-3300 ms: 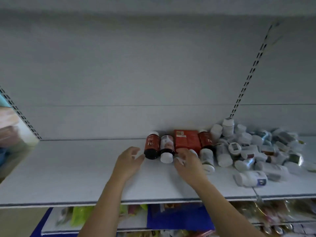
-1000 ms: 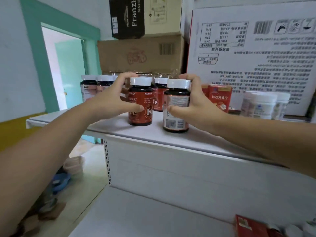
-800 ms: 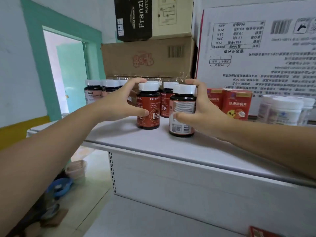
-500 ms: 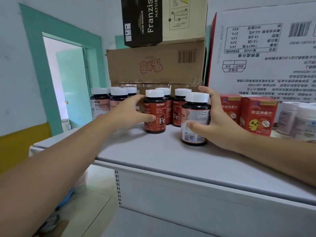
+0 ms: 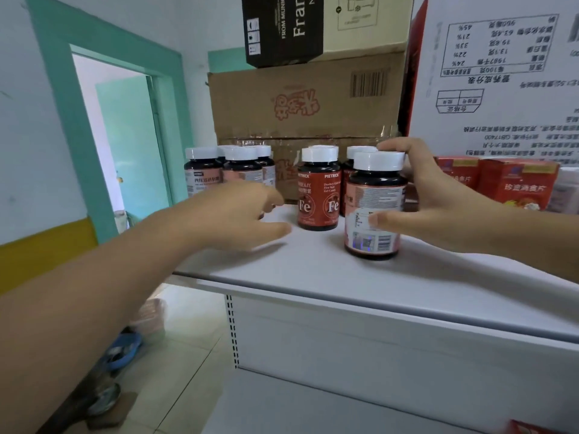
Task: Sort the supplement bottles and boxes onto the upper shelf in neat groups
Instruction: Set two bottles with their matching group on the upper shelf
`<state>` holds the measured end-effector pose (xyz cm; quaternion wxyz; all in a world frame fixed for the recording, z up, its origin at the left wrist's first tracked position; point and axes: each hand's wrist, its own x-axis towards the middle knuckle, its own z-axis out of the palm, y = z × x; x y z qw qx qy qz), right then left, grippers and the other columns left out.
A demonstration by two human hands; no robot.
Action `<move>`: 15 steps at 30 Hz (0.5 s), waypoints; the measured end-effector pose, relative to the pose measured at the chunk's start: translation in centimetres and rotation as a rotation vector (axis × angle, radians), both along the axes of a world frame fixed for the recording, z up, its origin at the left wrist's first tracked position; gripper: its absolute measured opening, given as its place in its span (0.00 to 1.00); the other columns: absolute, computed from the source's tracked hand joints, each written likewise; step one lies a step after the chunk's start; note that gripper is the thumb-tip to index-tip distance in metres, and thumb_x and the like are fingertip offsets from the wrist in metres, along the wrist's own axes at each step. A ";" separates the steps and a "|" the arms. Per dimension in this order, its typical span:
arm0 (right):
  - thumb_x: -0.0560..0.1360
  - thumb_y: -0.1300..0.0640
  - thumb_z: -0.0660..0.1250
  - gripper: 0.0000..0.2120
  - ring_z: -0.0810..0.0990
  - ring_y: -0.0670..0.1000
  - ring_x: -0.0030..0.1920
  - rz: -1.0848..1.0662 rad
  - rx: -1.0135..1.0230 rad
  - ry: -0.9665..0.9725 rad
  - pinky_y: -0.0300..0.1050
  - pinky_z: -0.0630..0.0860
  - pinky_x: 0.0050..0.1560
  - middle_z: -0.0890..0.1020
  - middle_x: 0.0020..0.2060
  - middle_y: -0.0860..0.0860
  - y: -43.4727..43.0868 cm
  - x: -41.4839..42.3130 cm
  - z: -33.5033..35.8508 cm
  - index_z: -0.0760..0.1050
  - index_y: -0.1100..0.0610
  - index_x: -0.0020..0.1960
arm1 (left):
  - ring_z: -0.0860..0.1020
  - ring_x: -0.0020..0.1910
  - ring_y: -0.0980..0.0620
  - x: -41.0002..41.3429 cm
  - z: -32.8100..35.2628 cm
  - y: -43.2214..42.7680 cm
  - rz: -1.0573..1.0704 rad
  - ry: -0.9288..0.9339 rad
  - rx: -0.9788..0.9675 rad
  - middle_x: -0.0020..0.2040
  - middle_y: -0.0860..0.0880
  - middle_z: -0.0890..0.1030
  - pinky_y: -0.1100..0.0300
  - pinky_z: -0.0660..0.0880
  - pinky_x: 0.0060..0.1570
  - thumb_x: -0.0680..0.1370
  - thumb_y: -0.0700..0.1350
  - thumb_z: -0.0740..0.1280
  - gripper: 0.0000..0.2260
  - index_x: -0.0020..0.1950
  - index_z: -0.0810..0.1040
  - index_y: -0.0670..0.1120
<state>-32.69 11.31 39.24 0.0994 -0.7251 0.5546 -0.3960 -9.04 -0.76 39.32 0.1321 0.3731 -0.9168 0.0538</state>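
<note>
Now, in the head view, the right hand point(image 5: 445, 202) is gripping a dark bottle point(image 5: 372, 214), its thumb pressing on the label and its fingers curling over the white cap; the bottle is standing upright on the upper shelf point(image 5: 313, 274), just in front of the red Fe bottles point(image 5: 318, 195); the left hand point(image 5: 238, 214), slightly blurred, is hovering beside them with relaxed fingers, holding nothing. To my judgement, the barcode side is facing out, so turning it first, then sliding it gently back, is advisable; round glossy bottles are slipping easily on this smooth grey shelf. Pink-labelled bottles point(image 5: 219, 173) are standing at the left; red cardboard boxes point(image 5: 517, 186) at the right.
</note>
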 end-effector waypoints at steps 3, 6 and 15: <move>0.71 0.63 0.71 0.34 0.82 0.43 0.50 0.058 0.010 -0.021 0.40 0.80 0.52 0.78 0.52 0.47 -1.3 2.7 0.0 0.55 0.46 0.66 | 0.77 0.55 0.58 4.5 0.7 -0.2 0.001 0.004 0.129 0.58 0.57 0.78 0.57 0.75 0.58 0.77 0.59 0.63 0.19 0.67 0.74 0.54; 0.72 0.64 0.71 0.33 0.81 0.40 0.48 0.085 0.006 -0.025 0.33 0.78 0.47 0.78 0.49 0.46 -3.5 5.8 -0.1 0.54 0.47 0.66 | 0.74 0.59 0.60 7.8 0.2 -1.3 0.048 0.004 0.194 0.64 0.58 0.76 0.62 0.71 0.57 0.78 0.58 0.63 0.18 0.67 0.72 0.58; 0.63 0.50 0.72 0.38 0.79 0.50 0.53 0.033 -0.026 -0.008 0.46 0.79 0.55 0.72 0.58 0.54 -9.6 13.6 -0.1 0.55 0.40 0.67 | 0.67 0.68 0.56 11.8 -3.6 -3.8 0.062 0.092 0.284 0.71 0.55 0.67 0.52 0.65 0.68 0.74 0.69 0.54 0.30 0.71 0.65 0.55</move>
